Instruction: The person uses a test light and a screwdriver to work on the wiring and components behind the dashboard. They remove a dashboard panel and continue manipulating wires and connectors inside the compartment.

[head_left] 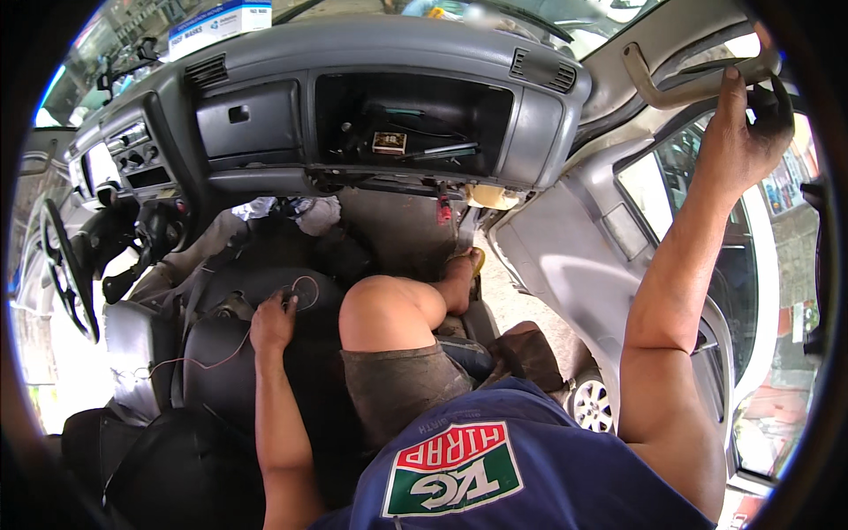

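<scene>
The left hand (272, 322) pinches a thin wire (305, 291) on the seat (221, 353); the right hand (738, 132) clenches the grab handle (671, 88) for balance.

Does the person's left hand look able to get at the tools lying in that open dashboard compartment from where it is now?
Probably yes, with a stretch. The left hand rests on the dark seat, pinching a thin wire. The compartment stands open, and nothing blocks the way; the raised knee sits to the side.
</scene>
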Tool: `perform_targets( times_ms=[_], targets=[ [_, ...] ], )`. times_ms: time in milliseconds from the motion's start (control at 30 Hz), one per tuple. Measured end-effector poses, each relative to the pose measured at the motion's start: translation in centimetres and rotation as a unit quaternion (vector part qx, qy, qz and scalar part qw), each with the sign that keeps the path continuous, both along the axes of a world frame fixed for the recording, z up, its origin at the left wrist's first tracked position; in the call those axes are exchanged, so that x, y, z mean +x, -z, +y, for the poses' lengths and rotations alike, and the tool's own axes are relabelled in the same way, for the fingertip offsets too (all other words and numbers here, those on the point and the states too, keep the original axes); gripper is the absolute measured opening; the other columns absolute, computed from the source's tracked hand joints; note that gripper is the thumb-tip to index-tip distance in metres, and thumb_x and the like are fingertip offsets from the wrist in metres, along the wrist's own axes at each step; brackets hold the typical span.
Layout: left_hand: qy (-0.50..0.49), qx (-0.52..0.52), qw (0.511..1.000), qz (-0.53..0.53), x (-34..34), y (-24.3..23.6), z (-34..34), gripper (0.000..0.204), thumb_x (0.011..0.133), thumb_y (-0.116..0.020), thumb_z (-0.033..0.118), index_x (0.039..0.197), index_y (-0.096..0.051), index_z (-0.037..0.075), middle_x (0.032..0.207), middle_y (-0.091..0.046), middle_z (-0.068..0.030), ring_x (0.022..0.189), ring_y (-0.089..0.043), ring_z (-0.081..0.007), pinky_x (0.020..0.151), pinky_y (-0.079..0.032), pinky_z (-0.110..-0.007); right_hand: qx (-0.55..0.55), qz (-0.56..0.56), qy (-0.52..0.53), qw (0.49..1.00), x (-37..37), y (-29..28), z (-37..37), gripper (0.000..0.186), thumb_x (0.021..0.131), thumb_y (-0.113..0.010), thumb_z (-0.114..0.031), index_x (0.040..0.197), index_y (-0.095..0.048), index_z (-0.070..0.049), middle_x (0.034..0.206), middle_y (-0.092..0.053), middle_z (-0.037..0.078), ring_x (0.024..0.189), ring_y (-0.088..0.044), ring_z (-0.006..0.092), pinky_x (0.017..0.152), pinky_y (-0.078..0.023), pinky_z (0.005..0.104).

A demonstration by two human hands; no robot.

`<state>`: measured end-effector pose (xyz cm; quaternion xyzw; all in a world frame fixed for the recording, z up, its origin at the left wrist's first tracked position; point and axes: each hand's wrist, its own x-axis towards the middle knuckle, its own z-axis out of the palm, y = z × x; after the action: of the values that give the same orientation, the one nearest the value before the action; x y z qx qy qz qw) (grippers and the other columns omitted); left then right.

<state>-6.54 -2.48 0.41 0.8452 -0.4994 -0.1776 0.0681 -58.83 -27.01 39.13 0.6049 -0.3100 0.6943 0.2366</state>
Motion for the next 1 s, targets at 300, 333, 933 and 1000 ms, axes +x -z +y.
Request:
perform_targets(
  times_ms=[300,333,933,1000],
  targets=[
    [0.004,-0.007,1.0,0.013,-2.8,0.2,1.5,0.058,0.097,-0.078,0.039,0.143,-0.066,0.005,0.13,-0.076,-0.0232,0.124,-0.07,-0.0435,0.108,-0.055,-0.052,0.26,-0.112,-0.129,0.95,-0.5,3.5,-3.1,0.031,0.108,-0.073,-0.028,0.114,-0.071,0.002,0.094,-0.072,0.004,0.087,-0.065,0.0127,0.083,-0.05,0.0291],
    [0.014,-0.047,0.999,0.019,-3.2,0.3,1.8,0.061,0.096,-0.08,0.036,0.145,-0.064,0.005,0.134,-0.073,-0.0232,0.128,-0.068,-0.0436,0.111,-0.054,-0.052,0.258,-0.118,-0.134,0.95,-0.7,3.7,-3.1,0.03,0.109,-0.073,-0.029,0.113,-0.071,0.001,0.091,-0.071,0.003,0.084,-0.064,0.0118,0.08,-0.049,0.0285],
    [-0.137,-0.314,0.938,0.052,-4.7,-0.8,16.3,0.065,0.091,-0.083,0.014,0.15,-0.059,0.003,0.149,-0.062,-0.0238,0.144,-0.054,-0.0441,0.124,-0.043,-0.05,0.316,-0.127,0.058,0.938,-4.5,6.0,-6.4,0.066,0.105,-0.071,-0.049,0.146,-0.065,0.003,0.135,-0.073,0.023,0.123,-0.068,0.0333,0.109,-0.05,0.0426],
    [-0.16,-0.29,0.943,0.042,-5.0,-1.2,18.0,0.062,0.092,-0.083,0.018,0.148,-0.061,0.004,0.15,-0.062,-0.023,0.146,-0.053,-0.0423,0.125,-0.042,-0.05,0.365,-0.146,-0.047,0.918,-5.1,6.0,-6.3,0.073,0.105,-0.069,-0.052,0.154,-0.061,0.001,0.145,-0.072,0.023,0.132,-0.067,0.0341,0.114,-0.048,0.0437]
  ],
)
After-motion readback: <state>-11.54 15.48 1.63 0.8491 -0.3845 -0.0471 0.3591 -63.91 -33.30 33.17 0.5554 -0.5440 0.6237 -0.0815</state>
